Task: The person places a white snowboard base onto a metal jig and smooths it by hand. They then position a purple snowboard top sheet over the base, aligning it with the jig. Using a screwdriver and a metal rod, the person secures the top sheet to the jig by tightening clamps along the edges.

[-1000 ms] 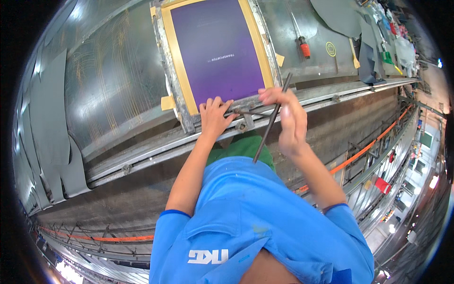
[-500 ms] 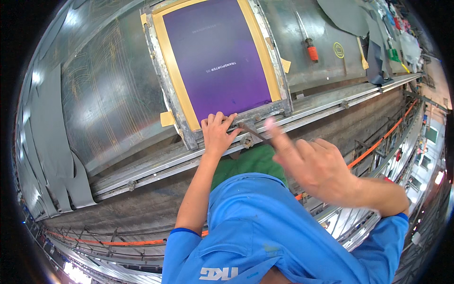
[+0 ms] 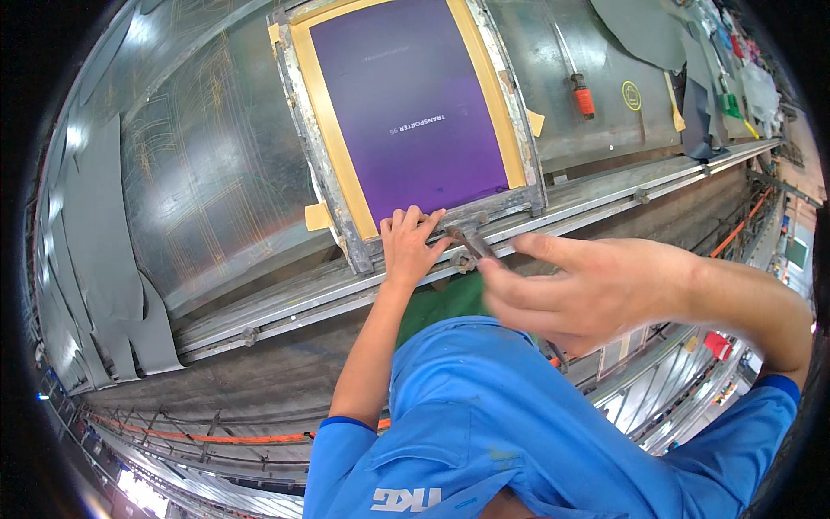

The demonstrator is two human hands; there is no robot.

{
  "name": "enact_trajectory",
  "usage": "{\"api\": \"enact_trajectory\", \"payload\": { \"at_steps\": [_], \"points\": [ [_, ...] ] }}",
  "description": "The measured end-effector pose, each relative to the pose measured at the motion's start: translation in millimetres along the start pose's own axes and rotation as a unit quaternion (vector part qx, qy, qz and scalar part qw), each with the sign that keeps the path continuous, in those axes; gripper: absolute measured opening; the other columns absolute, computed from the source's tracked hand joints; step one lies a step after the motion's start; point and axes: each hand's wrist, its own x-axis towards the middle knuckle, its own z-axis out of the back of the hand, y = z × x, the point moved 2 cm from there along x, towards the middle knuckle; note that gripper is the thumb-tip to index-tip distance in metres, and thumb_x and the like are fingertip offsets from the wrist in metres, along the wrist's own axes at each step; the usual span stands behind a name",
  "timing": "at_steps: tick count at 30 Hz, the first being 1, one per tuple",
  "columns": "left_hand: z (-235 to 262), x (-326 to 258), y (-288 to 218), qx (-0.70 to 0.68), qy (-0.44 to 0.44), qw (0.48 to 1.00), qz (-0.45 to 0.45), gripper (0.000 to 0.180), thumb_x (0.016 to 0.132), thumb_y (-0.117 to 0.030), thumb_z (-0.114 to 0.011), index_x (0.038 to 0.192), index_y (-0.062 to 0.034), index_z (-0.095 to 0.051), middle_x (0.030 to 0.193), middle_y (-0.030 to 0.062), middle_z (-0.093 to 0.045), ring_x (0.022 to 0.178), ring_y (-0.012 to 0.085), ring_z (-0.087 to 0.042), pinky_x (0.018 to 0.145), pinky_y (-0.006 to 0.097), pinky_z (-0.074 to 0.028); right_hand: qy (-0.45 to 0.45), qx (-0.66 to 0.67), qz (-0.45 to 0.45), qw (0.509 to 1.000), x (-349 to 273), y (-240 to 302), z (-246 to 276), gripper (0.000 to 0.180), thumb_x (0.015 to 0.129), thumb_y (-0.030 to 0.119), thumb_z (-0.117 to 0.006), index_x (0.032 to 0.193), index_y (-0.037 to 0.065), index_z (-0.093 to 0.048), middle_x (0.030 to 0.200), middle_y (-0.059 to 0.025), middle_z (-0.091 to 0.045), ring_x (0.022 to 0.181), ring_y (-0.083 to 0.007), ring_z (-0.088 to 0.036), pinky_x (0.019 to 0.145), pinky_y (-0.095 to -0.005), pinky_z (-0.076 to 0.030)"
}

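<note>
- Grey sheet offcuts (image 3: 104,259) lie on the far left of the dark table (image 3: 216,173), well apart from both hands. Not in play.
- Screen frame (image 3: 411,112), purple mesh with yellow border, lies flat on the table. Its long axis runs away from the person; the near short rail sits just above the metal guide rail (image 3: 285,298) at the table edge.
- Left hand (image 3: 411,246) is flat, fingers spread wide, pressing on the frame's near rail left of centre. It holds nothing and just pins the frame.
- Clamp fitting (image 3: 467,242), a small metal bracket with a bolt, sits on the near rail just right of the left hand's fingertips, touching or almost touching them.
- Right hand (image 3: 588,290) is up off the table and blurred, fingers half-curled and pointing left toward the clamp fitting. Looks empty, but blur means I cannot tell for sure.
- Key relation: the fitting lies left of and beyond the right hand's fingertips, near but apart. The left hand is nearer to it, but it's busy holding the frame.
- Red-handled screwdriver (image 3: 579,86) lies on the table right of the frame, well apart from both hands.
</note>
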Motion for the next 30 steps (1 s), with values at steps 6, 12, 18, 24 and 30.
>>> {"api": "enact_trajectory", "payload": {
  "at_steps": [6,12,18,24,30],
  "points": [
    [-2,-2,1,-0.005,-0.007,1.0,0.004,0.054,0.067,-0.035,-0.087,0.118,-0.0207,-0.077,0.092,-0.0001,-0.055,0.092,0.0231,-0.052,0.08,0.041,-0.036,-0.002,0.197,-0.343,0.918,0,39,-14,0.054,0.075,0.02,-0.074,0.127,0.005,-0.065,0.065,-0.0006,-0.039,0.054,-0.0203,-0.049,0.054,-0.0362,-0.046],
    [-2,0,-1,-0.014,-0.01,1.0,-0.002,0.055,0.066,-0.031,-0.088,0.118,-0.0206,-0.077,0.092,0.0004,-0.054,0.091,0.0232,-0.052,0.08,0.041,-0.036,-0.065,0.159,-0.207,0.963,-1,29,-25,0.058,0.081,0.022,-0.071,0.137,0.014,-0.058,0.069,-0.0005,-0.045,0.056,-0.0166,-0.051,0.054,-0.0326,-0.044],
    [1,-1,0,-0.013,-0.009,1.0,0.004,0.055,0.065,-0.03,-0.088,0.118,-0.0206,-0.077,0.091,0.0005,-0.054,0.091,0.0232,-0.052,0.08,0.041,-0.036,0.05,0.123,-0.041,0.99,11,1,-3,0.028,0.085,0.023,-0.064,0.11,0.009,-0.065,0.076,0.0021,-0.058,0.082,-0.0133,-0.061,0.079,-0.0304,-0.049],
    [3,-1,-3,-0.024,-0.013,1.0,0.013,0.052,0.066,-0.032,-0.088,0.116,-0.0209,-0.076,0.093,-0.0012,-0.055,0.093,0.0215,-0.052,0.081,0.04,-0.035,0.021,-0.085,0.178,0.98,32,-14,9,0.037,0.085,0.027,-0.061,0.114,0.005,-0.065,0.104,-0.0046,-0.064,0.107,-0.0182,-0.061,0.104,-0.0377,-0.045],
    [0,-2,0,-0.012,-0.021,1.0,0.008,0.052,0.065,-0.033,-0.089,0.115,-0.0218,-0.076,0.093,-0.0015,-0.055,0.093,0.0213,-0.052,0.081,0.04,-0.035,-0.002,-0.108,0.275,0.956,48,-28,13,0.033,0.079,0.027,-0.063,0.099,0.002,-0.069,0.099,-0.0062,-0.061,0.101,-0.0223,-0.062,0.105,-0.0415,-0.048]
  ]
}}
